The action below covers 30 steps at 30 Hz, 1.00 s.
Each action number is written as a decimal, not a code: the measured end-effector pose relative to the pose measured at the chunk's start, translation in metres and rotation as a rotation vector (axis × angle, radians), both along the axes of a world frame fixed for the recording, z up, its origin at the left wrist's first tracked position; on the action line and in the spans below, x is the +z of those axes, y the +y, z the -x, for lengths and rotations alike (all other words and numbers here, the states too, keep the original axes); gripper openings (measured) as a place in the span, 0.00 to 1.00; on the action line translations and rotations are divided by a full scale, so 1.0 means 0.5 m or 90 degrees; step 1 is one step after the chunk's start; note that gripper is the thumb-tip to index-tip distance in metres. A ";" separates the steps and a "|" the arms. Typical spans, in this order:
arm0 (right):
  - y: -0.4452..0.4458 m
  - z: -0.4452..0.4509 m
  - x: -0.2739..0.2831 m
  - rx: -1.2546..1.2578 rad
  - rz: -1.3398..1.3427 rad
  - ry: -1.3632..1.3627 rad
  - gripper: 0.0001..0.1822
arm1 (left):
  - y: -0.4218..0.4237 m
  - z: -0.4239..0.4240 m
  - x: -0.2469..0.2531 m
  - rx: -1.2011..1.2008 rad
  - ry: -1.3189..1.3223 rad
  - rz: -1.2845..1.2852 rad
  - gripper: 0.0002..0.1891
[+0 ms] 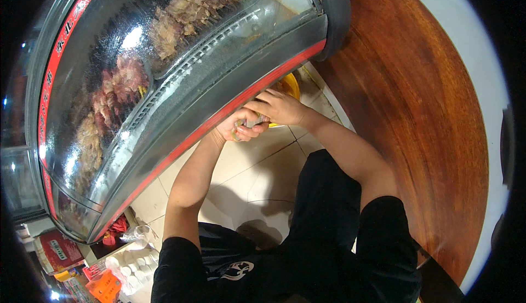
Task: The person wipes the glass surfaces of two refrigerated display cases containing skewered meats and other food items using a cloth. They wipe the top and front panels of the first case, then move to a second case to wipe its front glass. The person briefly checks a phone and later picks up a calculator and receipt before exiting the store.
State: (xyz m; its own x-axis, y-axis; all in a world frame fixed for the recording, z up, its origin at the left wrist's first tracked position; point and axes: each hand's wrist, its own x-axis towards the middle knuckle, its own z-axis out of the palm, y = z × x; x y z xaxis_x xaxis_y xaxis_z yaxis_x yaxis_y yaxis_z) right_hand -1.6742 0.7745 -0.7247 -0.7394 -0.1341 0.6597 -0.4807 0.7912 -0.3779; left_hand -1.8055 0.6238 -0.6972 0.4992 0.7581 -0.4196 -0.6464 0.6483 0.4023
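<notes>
My left hand [242, 125] is closed around a crumpled, greenish and whitish item [250, 121] that I cannot identify, perhaps a cloth. Against it rests my right hand [279, 108], its fingers bent over the left hand's thumb side and partly over the item. Both hands are just below the red lower edge of a glass-fronted display case [230, 112]. Behind my right hand a yellow basin or bin [292, 84] shows in part; its contents are mostly hidden.
Skewered meat [193, 5] lies inside the frosted case. A brown wooden tabletop [419, 97] curves along the right. Tiled floor [263, 167] shows between. At lower left stand bagged white cups [135, 266], an orange packet [103, 286] and a red box [61, 251].
</notes>
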 end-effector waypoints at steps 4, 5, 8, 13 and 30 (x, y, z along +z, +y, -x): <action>0.026 0.014 -0.016 -0.140 -0.133 -0.124 0.18 | 0.043 -0.033 0.085 0.004 0.569 0.060 0.10; 0.027 0.025 -0.032 -0.188 -0.165 -0.180 0.17 | 0.062 -0.035 0.088 -0.059 0.781 0.070 0.12; 0.011 0.054 -0.037 -0.259 -0.086 -0.417 0.17 | 0.054 -0.014 -0.036 -0.050 1.400 -0.226 0.23; 0.050 0.065 -0.091 -0.219 0.301 -0.569 0.22 | 0.080 -0.030 -0.046 -0.095 1.571 -0.456 0.27; 0.028 0.042 -0.051 -0.032 0.036 -0.143 0.16 | 0.036 0.054 -0.010 0.116 0.028 0.137 0.13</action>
